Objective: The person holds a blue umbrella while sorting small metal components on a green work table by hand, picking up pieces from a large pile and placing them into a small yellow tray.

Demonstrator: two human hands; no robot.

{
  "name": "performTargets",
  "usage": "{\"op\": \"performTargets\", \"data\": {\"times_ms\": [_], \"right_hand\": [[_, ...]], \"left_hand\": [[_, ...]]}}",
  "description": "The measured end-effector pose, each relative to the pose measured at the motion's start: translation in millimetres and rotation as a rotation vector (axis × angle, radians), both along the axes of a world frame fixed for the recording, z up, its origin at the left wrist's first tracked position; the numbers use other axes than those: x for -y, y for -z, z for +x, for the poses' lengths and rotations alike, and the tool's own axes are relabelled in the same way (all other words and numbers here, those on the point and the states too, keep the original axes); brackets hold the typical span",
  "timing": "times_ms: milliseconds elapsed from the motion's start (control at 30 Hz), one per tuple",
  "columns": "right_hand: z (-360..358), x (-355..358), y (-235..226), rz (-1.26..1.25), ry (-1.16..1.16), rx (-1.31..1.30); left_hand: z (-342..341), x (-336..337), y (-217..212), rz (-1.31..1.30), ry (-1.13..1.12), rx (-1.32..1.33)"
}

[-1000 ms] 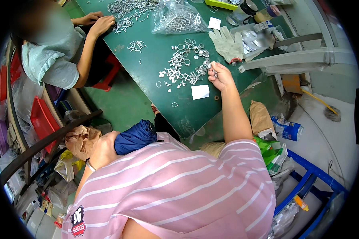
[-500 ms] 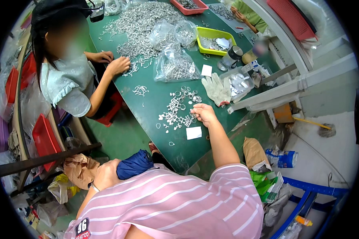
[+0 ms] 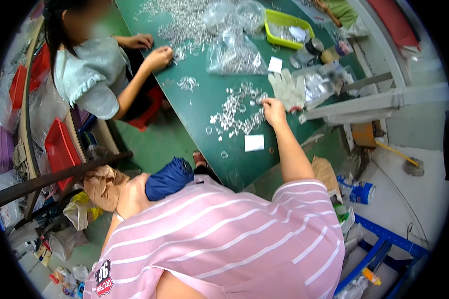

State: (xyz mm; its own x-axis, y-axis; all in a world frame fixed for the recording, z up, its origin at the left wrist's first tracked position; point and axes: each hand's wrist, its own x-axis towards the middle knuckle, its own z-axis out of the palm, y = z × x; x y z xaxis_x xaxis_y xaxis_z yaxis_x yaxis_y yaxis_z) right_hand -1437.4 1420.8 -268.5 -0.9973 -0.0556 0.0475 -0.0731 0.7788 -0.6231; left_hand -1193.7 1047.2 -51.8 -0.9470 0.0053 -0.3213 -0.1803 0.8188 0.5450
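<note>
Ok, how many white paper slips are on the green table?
2. One paper slip lies near the table edge, below the right hand; another sits just above the white glove. A white piece in the yellow tray may be a third.

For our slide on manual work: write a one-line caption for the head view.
A right hand reaches into small metal rings scattered on a green table, beside a white glove.

Right hand (image 3: 273,108) stretched forward, fingers curled downward; left hand unseen.
</note>
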Motion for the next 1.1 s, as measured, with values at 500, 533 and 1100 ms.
{"op": "performTargets", "data": {"times_ms": [500, 533, 1100], "right_hand": [[58, 6, 5, 0.003, 0.203, 0.113], [55, 9, 9, 0.066, 0.221, 0.151], [6, -4, 13, 0.104, 0.139, -0.093]], "left_hand": [[-15, -8, 16, 0.029, 0.137, 0.036], [-16, -9, 15, 0.028, 0.145, 0.035], [-22, -10, 14, 0.033, 0.127, 0.052]]}}
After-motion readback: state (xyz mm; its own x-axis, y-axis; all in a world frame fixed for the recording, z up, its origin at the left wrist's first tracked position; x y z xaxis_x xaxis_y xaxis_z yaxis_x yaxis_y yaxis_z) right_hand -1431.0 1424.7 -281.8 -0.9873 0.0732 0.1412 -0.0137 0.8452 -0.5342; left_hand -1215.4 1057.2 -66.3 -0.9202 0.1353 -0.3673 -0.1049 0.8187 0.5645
